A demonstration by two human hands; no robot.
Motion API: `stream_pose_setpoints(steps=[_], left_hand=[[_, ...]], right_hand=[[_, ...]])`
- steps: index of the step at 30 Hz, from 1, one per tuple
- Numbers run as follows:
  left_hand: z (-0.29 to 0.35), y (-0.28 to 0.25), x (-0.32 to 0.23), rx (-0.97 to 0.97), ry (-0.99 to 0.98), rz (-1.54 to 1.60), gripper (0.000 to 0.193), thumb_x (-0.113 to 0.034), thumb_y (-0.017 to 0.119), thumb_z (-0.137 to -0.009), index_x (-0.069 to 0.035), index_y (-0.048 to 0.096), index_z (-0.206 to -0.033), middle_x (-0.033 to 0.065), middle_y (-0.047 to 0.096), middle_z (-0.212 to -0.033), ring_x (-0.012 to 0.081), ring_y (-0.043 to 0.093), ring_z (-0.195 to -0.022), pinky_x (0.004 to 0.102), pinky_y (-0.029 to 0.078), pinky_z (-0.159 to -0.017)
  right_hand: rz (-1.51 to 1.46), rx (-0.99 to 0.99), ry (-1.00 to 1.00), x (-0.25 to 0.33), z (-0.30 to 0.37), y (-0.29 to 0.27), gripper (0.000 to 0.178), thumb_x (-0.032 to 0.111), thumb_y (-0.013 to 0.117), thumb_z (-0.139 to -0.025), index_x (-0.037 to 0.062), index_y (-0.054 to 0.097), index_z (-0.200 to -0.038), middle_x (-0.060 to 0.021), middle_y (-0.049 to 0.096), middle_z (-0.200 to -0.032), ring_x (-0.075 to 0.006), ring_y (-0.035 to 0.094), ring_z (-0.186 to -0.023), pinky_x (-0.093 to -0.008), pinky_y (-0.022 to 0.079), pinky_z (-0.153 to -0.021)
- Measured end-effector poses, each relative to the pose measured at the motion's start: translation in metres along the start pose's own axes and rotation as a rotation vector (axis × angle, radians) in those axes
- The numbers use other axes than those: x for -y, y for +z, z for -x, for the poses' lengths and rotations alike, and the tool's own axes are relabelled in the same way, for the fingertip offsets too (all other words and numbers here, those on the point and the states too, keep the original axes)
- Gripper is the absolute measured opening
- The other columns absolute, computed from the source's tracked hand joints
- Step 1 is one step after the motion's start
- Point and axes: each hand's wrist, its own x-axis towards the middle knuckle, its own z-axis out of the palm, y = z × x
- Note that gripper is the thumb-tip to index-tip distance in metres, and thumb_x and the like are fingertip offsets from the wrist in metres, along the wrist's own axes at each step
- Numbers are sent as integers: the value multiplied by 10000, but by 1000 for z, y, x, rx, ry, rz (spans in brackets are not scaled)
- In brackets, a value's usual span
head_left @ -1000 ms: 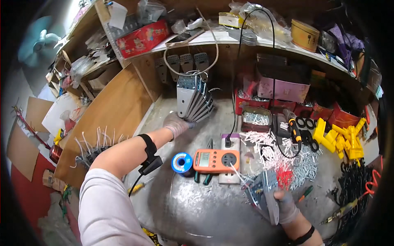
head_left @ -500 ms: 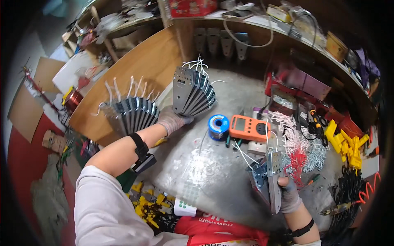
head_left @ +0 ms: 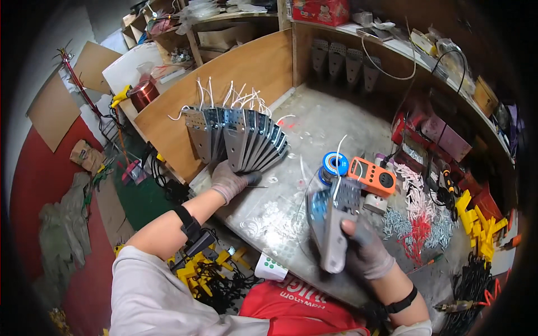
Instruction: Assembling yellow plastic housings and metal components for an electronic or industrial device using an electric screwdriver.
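Note:
My left hand [head_left: 232,183], in a pale glove, is closed round the narrow lower ends of a fanned bundle of tapered grey metal brackets [head_left: 252,143]. White wires stick up from their perforated wide ends. Close against its left side stands another set of the same brackets [head_left: 200,134], partly covered by the held bundle. Nearer me on the right, my gloved right hand [head_left: 367,249] grips a smaller bunch of metal brackets [head_left: 335,224], its thumb across the front plate. That bunch is smeared by motion, and a white wire rises from it.
Beyond the right hand are a blue solder spool [head_left: 334,163], an orange multimeter [head_left: 372,175] and a white plug [head_left: 375,204]. Pink, red and silvery small parts [head_left: 417,218] lie farther right, beside yellow connectors [head_left: 479,215]. A wooden panel [head_left: 224,73] borders the table's left side.
The view has swung left. My left hand has brought its bundle down and left against the other brackets. My right hand has moved its bunch leftward, in front of the spool and multimeter.

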Motion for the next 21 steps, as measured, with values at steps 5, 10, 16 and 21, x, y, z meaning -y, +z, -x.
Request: stream_pose_setpoints(steps=[5, 10, 16, 21], left_hand=[[4, -6, -7, 56, -148, 4, 684, -309, 896, -634, -49, 627, -1207, 111, 678, -1183, 231, 630, -1107, 326, 459, -1002], [0, -8, -6, 93, -132, -1, 661, -318, 881, -656, -54, 629, -1207, 108, 679, -1179, 231, 629, -1107, 328, 456, -1001], [10, -30, -7, 191, -48, -4, 581, -353, 829, -705, -45, 641, -1160, 146, 688, -1125, 305, 640, -1059, 339, 478, -942], [39, -61, -21, 286, 287, -583, 474, -345, 777, -733, -49, 638, -1075, 142, 618, -1017, 354, 618, -958, 438, 504, -838]], right_hand=[[121, -101, -107, 9, -53, 33, 525, 327, 654, -877, 52, 501, -1298, -30, 578, -1126, -138, 546, -1044, -304, 432, -937], [82, -243, -211, -15, -112, 41, 477, 241, 694, -858, 49, 529, -1263, -43, 613, -1129, -146, 575, -1029, -306, 449, -919], [101, -260, -151, -32, -138, 43, 508, 279, 700, -851, 118, 493, -1286, -19, 591, -1095, -168, 596, -992, -377, 523, -833], [27, -291, -180, -16, -105, 46, 501, 293, 689, -862, 22, 524, -1251, -51, 596, -1155, -144, 556, -1054, -309, 434, -928]])
